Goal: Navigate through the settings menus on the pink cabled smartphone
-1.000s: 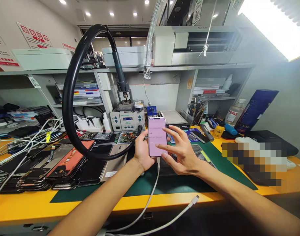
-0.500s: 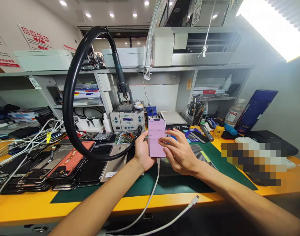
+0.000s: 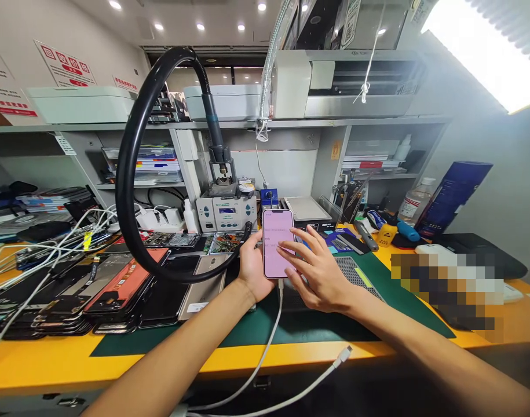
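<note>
My left hand [image 3: 252, 265] holds a smartphone [image 3: 275, 263] upright, its lit pinkish screen facing me with some lines of text too small to read. Over the right part of that screen, my right hand [image 3: 319, 269] is spread, its fingertips at or just above the glass; whether they touch I cannot tell. A white charging cable [image 3: 277, 324] runs up to the phone's bottom edge. Another white cable [image 3: 321, 379] lies lower down with its plug [image 3: 345, 352] free. Under my hands is a green mat [image 3: 242, 333], with a dark perforated plate [image 3: 355, 275] partly hidden by my right hand.
Stacked phones and screens [image 3: 112, 289] fill the left of the yellow bench [image 3: 39, 365]. A thick black hose [image 3: 123, 168] loops above them from a hot-air station [image 3: 225, 213]. At right stand a clear bottle [image 3: 416, 200], a yellow bottle [image 3: 387, 234] and a blue roll [image 3: 456, 194].
My right hand's fingers have shifted slightly and spread over the screen. The left hand and phone stay nearly still; the whole view has moved a little.
</note>
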Available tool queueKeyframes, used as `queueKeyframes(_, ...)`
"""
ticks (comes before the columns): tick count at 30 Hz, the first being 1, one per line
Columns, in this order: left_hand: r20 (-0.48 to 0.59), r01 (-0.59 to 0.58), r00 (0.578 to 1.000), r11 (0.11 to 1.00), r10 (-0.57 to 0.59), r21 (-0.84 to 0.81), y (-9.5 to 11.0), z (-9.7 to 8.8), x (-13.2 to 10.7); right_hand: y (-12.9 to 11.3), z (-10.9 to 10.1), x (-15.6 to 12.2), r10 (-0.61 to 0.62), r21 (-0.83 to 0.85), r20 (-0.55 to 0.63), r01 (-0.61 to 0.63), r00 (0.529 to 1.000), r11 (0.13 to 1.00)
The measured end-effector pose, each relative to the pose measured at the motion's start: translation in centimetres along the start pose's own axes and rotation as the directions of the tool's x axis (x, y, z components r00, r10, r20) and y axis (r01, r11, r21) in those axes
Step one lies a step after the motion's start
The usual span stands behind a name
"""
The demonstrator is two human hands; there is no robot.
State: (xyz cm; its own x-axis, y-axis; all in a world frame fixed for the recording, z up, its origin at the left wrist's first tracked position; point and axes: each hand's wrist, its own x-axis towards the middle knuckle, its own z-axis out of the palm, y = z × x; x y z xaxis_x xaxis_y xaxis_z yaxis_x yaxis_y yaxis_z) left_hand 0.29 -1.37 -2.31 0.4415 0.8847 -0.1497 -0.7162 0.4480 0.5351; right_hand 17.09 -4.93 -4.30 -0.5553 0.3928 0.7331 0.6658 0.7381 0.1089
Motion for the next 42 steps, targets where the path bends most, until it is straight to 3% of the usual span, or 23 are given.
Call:
queueKeyframes(5, -0.006, 0.010, 1.000, 1.000, -0.010, -0.007, 0.1, 0.2, 0.0, 0.1, 0.1, -0.1, -0.042, 0.009, -0.081, 0.042, 0.996, 0.999)
queueKeyframes(9, 0.077, 0.055, 0.995, 0.998, -0.056, 0.011, 0.1, -0.1, -0.1, -0.1, -0.5, -0.1, -0.056, 0.027, -0.203, 0.063, 0.978, 0.998)
queueKeyframes(18, 0.127, 0.095, 0.987, 0.995, -0.096, 0.012, 0.3, -0.5, 0.0, -0.3, -0.7, -0.3, -0.140, 0.113, -0.144, 0.157, 0.980, 0.981)
queueKeyframes(26, 0.068, 0.049, 0.996, 0.999, -0.050, 0.010, 0.3, -0.2, 0.0, -0.1, -0.1, 0.0, -0.019, -0.009, -0.169, 0.018, 0.985, 1.000)
queueKeyframes(35, 0.088, 0.047, 0.995, 0.999, -0.046, -0.002, 0.1, -0.2, 0.1, 0.0, -0.2, 0.0, -0.021, 0.012, -0.175, 0.023, 0.984, 1.000)
queueKeyframes(42, 0.115, 0.068, 0.991, 0.997, -0.072, 0.043, 0.4, -0.2, -0.1, 0.1, -0.6, -0.1, -0.006, 0.051, -0.275, 0.021, 0.961, 0.998)
